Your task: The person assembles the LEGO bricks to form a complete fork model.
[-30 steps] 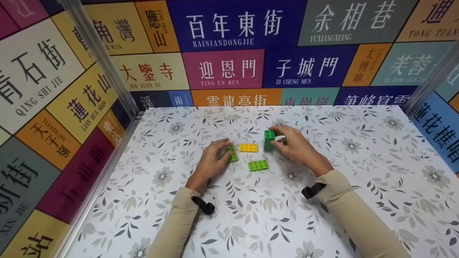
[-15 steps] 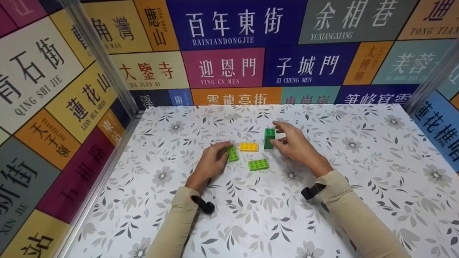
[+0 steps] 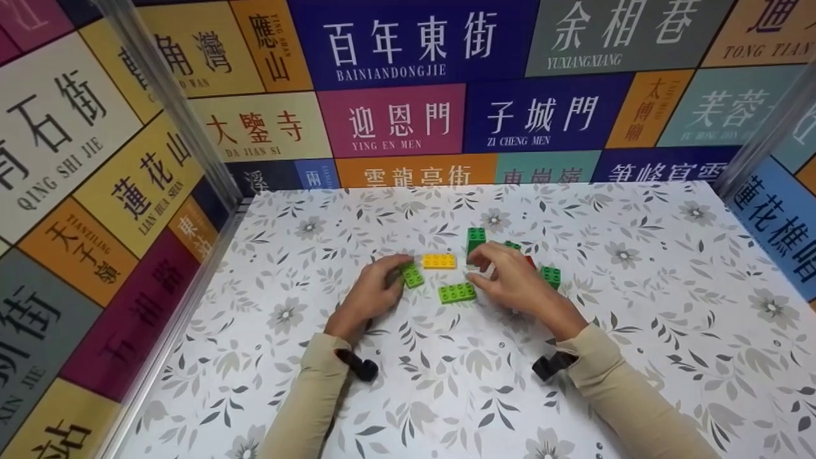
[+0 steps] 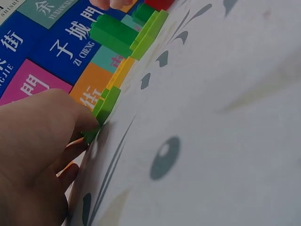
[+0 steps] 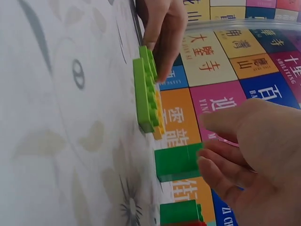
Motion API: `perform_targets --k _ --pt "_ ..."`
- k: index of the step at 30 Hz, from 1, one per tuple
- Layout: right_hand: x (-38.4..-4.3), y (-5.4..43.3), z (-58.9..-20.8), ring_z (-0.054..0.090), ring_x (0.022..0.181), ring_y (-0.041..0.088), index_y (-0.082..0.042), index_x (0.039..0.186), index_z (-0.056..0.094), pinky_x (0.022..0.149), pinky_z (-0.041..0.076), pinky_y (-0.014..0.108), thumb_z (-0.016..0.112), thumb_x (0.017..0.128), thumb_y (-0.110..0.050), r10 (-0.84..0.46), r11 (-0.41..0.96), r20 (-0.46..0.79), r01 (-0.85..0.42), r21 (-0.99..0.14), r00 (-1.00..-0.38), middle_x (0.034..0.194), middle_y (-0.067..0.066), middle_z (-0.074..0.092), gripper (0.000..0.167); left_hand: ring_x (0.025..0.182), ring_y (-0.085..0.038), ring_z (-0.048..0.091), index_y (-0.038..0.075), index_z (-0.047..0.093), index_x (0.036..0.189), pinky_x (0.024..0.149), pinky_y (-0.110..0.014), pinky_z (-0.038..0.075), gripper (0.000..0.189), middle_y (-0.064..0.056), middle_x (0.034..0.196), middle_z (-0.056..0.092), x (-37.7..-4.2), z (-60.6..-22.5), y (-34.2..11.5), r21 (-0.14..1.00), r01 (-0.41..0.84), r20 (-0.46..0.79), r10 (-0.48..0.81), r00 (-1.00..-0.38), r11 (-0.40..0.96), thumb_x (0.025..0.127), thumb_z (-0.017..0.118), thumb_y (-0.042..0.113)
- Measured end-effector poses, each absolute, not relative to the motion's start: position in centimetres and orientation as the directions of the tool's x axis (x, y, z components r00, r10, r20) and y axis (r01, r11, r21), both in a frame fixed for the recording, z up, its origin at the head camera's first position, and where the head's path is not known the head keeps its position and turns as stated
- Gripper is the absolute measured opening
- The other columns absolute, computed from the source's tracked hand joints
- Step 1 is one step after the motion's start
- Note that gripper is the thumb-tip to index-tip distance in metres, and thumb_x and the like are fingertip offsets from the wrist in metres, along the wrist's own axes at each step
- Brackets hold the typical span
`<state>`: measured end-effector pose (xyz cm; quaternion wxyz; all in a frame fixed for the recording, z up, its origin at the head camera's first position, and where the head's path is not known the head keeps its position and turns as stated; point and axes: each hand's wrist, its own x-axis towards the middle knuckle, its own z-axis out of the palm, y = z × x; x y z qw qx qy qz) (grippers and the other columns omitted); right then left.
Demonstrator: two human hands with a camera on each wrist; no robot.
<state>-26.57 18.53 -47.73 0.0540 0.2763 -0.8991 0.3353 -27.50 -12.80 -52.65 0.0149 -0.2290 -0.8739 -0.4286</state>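
In the head view my left hand (image 3: 373,287) holds the end of a light green toy brick (image 3: 413,275) on the table, thumb and fingertips at its left side. My right hand (image 3: 513,280) hovers, fingers bent and holding nothing, just right of a second light green brick (image 3: 457,293). Behind its fingertips a tall dark green block (image 3: 476,236) stands upright, its lower part partly hidden. A yellow brick (image 3: 439,261) lies between the two hands. In the right wrist view, the thumb and fingers (image 5: 225,160) are apart, overlapping the dark green block (image 5: 178,162).
Beyond the right hand, partly hidden, are a red piece (image 3: 530,261) and dark green bricks (image 3: 551,275). A white floral-patterned sheet covers the table (image 3: 446,389). Walls of coloured sign panels (image 3: 392,118) enclose the back and sides.
My right hand has let go of the dark green block and moved back toward the front light green brick, uncovering the red and green pieces behind. My left hand stays at its brick.
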Motion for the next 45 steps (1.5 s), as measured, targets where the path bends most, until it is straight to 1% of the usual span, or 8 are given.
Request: perform_targets --k 3,6,12,17,21,28,38,45 --pt "-26.2 18.2 -48.1 0.072 0.113 0.029 -0.007 0.126 0.074 0.098 0.061 0.048 0.079 0.1 -0.016 -0.543 0.604 0.198 -0.543 -0.584 -0.816 0.123 0.012 0.074 0.028 0.151 -0.03 0.053 0.005 0.061 0.151 0.13 -0.046 0.038 0.046 -0.014 0.156 0.06 -27.5 -52.6 -12.8 0.73 0.412 0.219 0.385 -0.897 0.545 0.105 0.061 0.002" --pt "-26.0 18.0 -48.6 0.069 0.117 0.03 -0.008 0.13 0.074 0.105 0.057 0.052 0.079 0.099 -0.016 -0.592 0.61 0.133 -0.55 -0.57 -0.795 0.128 0.01 0.075 0.033 0.147 -0.03 0.056 0.005 0.062 0.15 0.128 -0.047 0.041 0.046 -0.014 0.152 0.063 -27.4 -52.4 -12.7 0.709 0.425 0.235 0.381 -0.894 0.562 0.104 0.063 0.003" --pt "-25.8 18.0 -49.0 0.066 0.13 0.031 -0.013 0.131 0.077 0.116 0.047 0.058 0.083 0.096 -0.018 -0.62 0.637 0.105 -0.576 -0.512 -0.778 0.132 0.005 0.076 0.036 0.141 -0.031 0.058 0.004 0.062 0.15 0.126 -0.048 0.042 0.047 -0.014 0.147 0.064 -26.9 -52.2 -12.6 0.677 0.452 0.259 0.387 -0.885 0.581 0.104 0.07 0.01" --pt "-25.5 18.4 -48.8 0.067 0.125 0.029 -0.014 0.127 0.079 0.113 0.05 0.055 0.085 0.094 -0.016 -0.616 0.628 0.113 -0.572 -0.528 -0.78 0.128 0.003 0.078 0.035 0.14 -0.029 0.057 0.008 0.064 0.148 0.127 -0.048 0.04 0.046 -0.011 0.144 0.063 -26.1 -52.1 -12.6 0.662 0.437 0.233 0.387 -0.892 0.609 0.103 0.073 0.016" --pt "-25.1 19.2 -48.8 0.068 0.121 0.025 -0.016 0.129 0.078 0.11 0.053 0.051 0.086 0.093 -0.019 -0.607 0.635 0.111 -0.563 -0.529 -0.787 0.128 0.0 0.078 0.037 0.14 -0.028 0.057 0.009 0.068 0.141 0.125 -0.048 0.043 0.039 -0.009 0.142 0.064 -25.6 -51.9 -12.6 0.647 0.45 0.236 0.399 -0.886 0.615 0.103 0.074 0.018" --pt "-24.0 21.1 -48.8 0.066 0.097 0.019 -0.018 0.131 0.077 0.088 0.055 0.039 0.086 0.095 -0.022 -0.599 0.631 0.106 -0.549 -0.548 -0.794 0.124 -0.002 0.077 0.037 0.139 -0.029 0.059 0.009 0.072 0.133 0.124 -0.048 0.042 0.034 -0.008 0.137 0.07 -25.1 -51.7 -12.3 0.643 0.467 0.234 0.425 -0.874 0.607 0.1 0.077 0.018" --pt "-22.6 23.0 -49.0 0.069 0.104 0.02 -0.021 0.13 0.078 0.093 0.057 0.045 0.085 0.095 -0.023 -0.599 0.62 0.104 -0.543 -0.566 -0.794 0.124 -0.003 0.077 0.036 0.127 -0.022 0.065 0.013 0.076 0.129 0.116 -0.044 0.05 0.033 -0.002 0.128 0.075 -23.8 -51.1 -11.0 0.662 0.491 0.194 0.503 -0.842 0.566 0.098 0.081 0.021" --pt "-22.7 23.8 -49.5 0.066 0.104 0.02 -0.021 0.129 0.078 0.092 0.053 0.042 0.084 0.096 -0.022 -0.596 0.626 0.113 -0.549 -0.554 -0.795 0.121 -0.004 0.078 0.033 0.119 -0.017 0.065 0.016 0.078 0.127 0.108 -0.041 0.052 0.031 0.002 0.124 0.077 -23.2 -51.0 -9.8 0.653 0.527 0.177 0.568 -0.804 0.543 0.097 0.082 0.022"
